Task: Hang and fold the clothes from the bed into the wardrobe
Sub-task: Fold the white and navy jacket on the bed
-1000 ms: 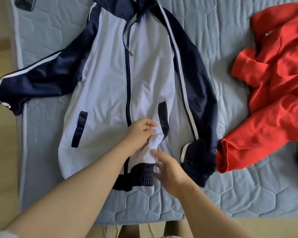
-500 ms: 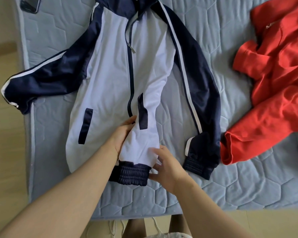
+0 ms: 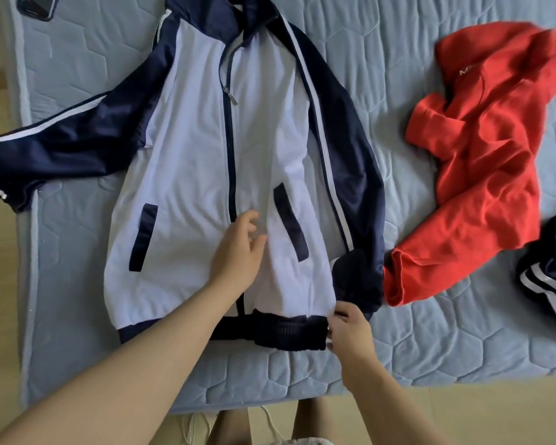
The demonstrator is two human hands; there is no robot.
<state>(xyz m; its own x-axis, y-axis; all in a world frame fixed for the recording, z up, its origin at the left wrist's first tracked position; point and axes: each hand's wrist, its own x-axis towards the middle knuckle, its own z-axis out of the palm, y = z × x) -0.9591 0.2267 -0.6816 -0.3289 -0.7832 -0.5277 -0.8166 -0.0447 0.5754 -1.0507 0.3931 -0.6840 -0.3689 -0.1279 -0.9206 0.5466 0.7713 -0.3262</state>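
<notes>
Bed (image 3: 430,354) beneath me, white and navy jacket (image 3: 190,155) spread flat on it, red top (image 3: 482,187) crumpled beside it, my left hand (image 3: 238,252) resting loose-fingered on the jacket front, my right hand (image 3: 349,329) pinching the hem's corner.

The jacket's (image 3: 190,155) bunched front panel was spread flat toward the bed's (image 3: 414,348) right edge. The right hand (image 3: 350,329) shifted to pinch the hem (image 3: 286,332) end, and the left hand (image 3: 238,255) loosened.
</notes>
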